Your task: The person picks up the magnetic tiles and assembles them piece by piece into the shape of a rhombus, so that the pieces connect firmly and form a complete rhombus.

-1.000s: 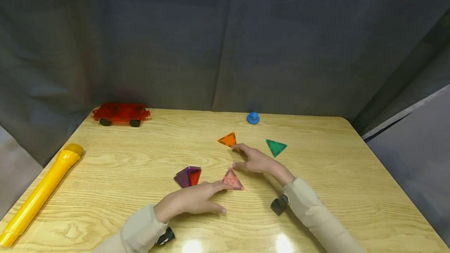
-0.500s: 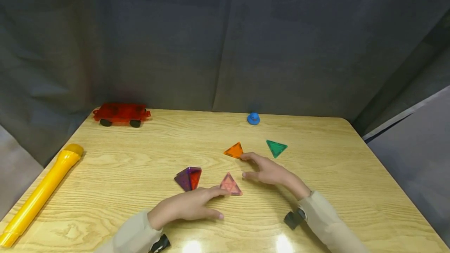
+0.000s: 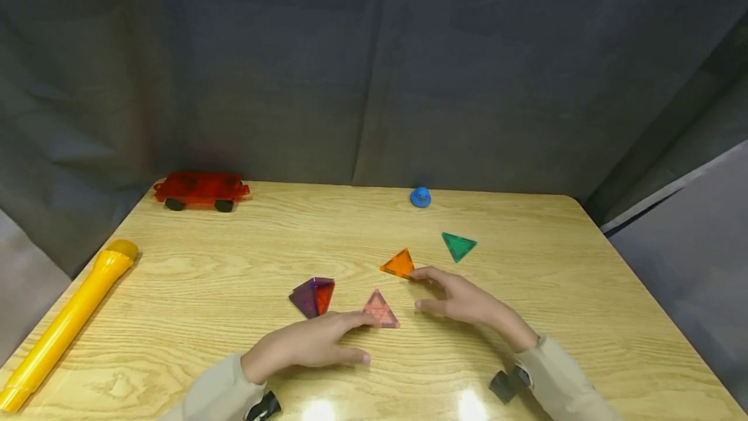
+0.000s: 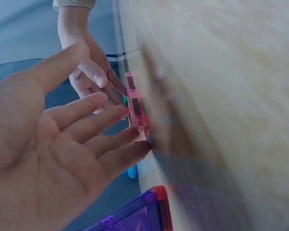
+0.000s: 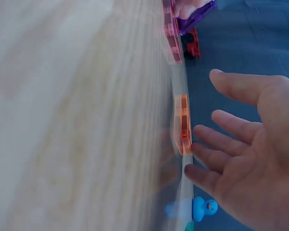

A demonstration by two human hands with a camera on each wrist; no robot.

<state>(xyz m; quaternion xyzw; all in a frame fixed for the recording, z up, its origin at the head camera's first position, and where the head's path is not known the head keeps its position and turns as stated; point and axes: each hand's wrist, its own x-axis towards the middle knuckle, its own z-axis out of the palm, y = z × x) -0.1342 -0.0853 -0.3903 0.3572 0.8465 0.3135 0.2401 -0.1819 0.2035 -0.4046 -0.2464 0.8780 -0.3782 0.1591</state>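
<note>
Flat on the wooden table lies a pink translucent triangle tile (image 3: 382,312), and the fingertips of my left hand (image 3: 315,343) rest on its left corner. My right hand (image 3: 467,301) touches the right corner of an orange triangle tile (image 3: 400,264) with its fingertips. Both hands have their fingers extended and thumbs apart, as the wrist views also show. Just beyond my left hand stands a purple and red pyramid of joined tiles (image 3: 312,296). A green triangle tile (image 3: 459,246) lies past my right hand, touched by neither.
A small blue duck (image 3: 421,197) sits near the table's back edge. At the back left stands a red toy car base (image 3: 200,191) on black wheels. A long yellow toy microphone (image 3: 67,327) lies along the left edge. A dark curtain (image 3: 374,70) hangs behind.
My right hand has slid the orange tile toward me and to the right. The pink tile has shifted slightly nearer and left with my left hand.
</note>
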